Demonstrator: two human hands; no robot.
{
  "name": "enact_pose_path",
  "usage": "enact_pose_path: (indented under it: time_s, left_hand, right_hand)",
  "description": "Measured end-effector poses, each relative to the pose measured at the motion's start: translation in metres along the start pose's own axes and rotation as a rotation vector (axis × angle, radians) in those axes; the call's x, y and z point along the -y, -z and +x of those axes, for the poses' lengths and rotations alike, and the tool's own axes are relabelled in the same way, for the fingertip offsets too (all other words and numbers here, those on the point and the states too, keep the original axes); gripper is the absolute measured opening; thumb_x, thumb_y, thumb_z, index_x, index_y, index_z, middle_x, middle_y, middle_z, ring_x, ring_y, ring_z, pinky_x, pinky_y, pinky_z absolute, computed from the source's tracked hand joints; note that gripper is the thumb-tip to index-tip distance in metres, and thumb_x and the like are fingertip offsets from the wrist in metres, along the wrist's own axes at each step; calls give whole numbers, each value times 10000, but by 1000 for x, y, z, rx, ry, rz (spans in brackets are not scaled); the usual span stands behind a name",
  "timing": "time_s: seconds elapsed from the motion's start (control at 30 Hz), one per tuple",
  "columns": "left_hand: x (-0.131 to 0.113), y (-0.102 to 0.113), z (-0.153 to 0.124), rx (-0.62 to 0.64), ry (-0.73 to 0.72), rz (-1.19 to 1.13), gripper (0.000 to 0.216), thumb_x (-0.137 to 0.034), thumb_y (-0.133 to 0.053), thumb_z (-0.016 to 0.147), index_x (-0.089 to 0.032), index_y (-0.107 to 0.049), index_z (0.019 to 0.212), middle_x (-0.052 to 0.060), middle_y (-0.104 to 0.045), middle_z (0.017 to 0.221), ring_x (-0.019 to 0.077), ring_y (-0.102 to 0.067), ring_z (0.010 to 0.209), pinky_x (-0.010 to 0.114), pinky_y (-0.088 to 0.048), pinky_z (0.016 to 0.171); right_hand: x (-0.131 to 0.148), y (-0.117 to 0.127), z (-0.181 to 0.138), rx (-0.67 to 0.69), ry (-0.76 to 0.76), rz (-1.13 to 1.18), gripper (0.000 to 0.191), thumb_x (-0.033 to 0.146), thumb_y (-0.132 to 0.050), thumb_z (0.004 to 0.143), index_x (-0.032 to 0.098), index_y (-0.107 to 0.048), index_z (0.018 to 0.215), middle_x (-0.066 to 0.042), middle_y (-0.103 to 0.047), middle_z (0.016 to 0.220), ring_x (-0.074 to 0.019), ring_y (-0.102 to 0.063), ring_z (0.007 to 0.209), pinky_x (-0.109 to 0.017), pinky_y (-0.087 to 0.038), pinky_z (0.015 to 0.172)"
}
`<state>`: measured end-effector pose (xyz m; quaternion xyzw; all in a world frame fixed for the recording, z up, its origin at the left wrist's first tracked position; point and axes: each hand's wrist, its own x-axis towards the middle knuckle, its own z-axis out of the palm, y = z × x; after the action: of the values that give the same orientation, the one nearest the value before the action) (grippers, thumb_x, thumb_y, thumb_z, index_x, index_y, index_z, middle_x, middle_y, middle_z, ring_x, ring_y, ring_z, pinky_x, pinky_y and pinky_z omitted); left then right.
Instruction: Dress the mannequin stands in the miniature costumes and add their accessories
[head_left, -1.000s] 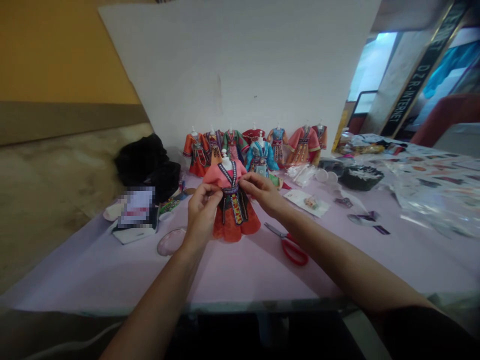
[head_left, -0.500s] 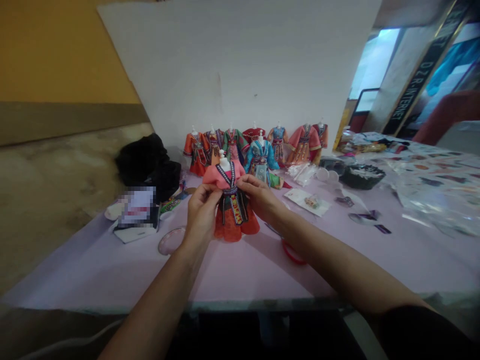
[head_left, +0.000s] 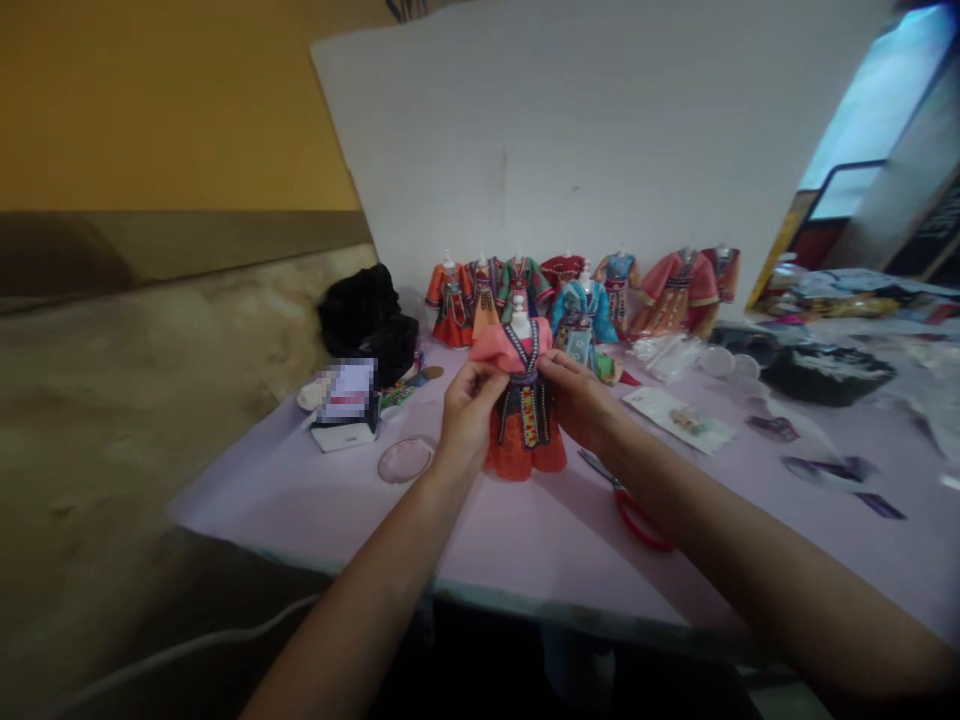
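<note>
The small dressed mannequin (head_left: 523,400) stands on the lilac table (head_left: 517,530). My left hand (head_left: 466,418) and right hand (head_left: 579,402) pinch its waist from either side. Red scissors (head_left: 630,500) lie just right; more dressed mannequins (head_left: 577,290) line the white board (head_left: 585,150).

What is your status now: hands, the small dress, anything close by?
Left hand and right hand pinch the miniature dress at its waist. Dress upright on table. Red-handled scissors lie just right of it.

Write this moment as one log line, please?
left hand: pinches waist of small pink-and-orange cloth doll dress | right hand: pinches same waist | dress: upright on lilac table | red-handled scissors: on table
</note>
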<state>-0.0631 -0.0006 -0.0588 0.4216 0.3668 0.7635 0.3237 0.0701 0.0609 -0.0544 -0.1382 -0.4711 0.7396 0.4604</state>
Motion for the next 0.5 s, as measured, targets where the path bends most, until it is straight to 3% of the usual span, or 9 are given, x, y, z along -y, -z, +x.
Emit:
enact_pose_path:
  time_s: [0.5]
  left_hand:
    - [-7, 2, 1, 31, 117, -97, 214, -251, -811, 688, -201, -614, 756, -23, -630, 772, 132, -588, 736, 317, -475, 807]
  right_hand:
    - [-4, -5, 0, -22, 39, 1, 287, 389, -860, 735, 224, -643, 825, 21, -610, 812, -143, -540, 735, -301, -452, 732]
